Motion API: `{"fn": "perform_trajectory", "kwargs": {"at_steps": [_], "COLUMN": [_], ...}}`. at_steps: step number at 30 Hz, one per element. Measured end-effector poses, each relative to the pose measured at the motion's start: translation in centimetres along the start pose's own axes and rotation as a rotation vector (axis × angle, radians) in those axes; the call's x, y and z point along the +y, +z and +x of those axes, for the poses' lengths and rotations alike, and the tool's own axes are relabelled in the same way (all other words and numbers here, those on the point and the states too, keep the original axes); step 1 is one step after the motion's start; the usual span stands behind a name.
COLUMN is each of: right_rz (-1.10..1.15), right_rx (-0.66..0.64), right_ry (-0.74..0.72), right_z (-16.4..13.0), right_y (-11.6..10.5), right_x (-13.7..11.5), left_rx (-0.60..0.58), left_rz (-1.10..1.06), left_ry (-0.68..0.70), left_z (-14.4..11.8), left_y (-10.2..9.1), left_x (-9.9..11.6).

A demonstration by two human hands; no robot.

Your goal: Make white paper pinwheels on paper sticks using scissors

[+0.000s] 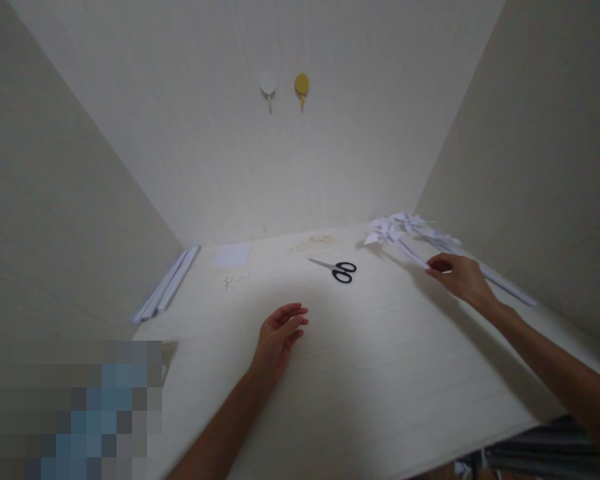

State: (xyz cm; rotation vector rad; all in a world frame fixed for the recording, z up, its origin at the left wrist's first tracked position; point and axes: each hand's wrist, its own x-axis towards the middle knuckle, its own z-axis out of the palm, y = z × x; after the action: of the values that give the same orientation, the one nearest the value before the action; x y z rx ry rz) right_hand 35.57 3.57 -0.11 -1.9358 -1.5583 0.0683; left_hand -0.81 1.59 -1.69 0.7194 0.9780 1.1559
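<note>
Right hand on a white paper pinwheel stick at the far right of a pale table.

The white folded-paper pinwheels on long white paper sticks (405, 232) lie in a loose bunch near the far right corner of the pale wood-grain table (380, 373), their sticks running along the right edge. The right hand (457, 275) rests on one stick, fingertips closed on it. The left hand (279, 337) lies open and empty near the table's middle, well apart from the pinwheels. Between the hands, farther back, lie black-handled steel scissors (336, 269). A bundle of white paper sticks (166, 292) lies along the far left edge, a small white paper square (233, 255) beside it. Plain cream walls close in three sides; a white round hook (268, 85) and a yellow round hook (301, 85) hang on the far wall.
</note>
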Motion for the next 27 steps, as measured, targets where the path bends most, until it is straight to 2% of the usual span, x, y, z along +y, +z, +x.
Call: {"fn": "perform_trajectory", "kwargs": {"at_steps": [4, 8, 18, 27], "right_rz": [-0.128, -0.202, -0.279, -0.287], "right_rx": [0.03, 0.044, 0.055, 0.076], "right_ry": [0.076, 0.108, 0.179, 0.167], "right_z": [1.1, 1.8, 2.3, 2.4], "right_y": [-0.1, 0.4, 1.2, 1.9], "right_x": [3.8, 5.1, 5.3, 4.3], "left_rx": [0.001, 0.013, 0.008, 0.0], "left_rz": [-0.016, -0.051, -0.1, -0.105], "left_ry": [0.006, 0.001, 0.002, 0.005], "left_z": [0.1, 0.2, 0.5, 0.5], "left_y": [-0.1, 0.0, -0.1, -0.2], "left_x": [0.0, 0.0, -0.4, -0.5]}}
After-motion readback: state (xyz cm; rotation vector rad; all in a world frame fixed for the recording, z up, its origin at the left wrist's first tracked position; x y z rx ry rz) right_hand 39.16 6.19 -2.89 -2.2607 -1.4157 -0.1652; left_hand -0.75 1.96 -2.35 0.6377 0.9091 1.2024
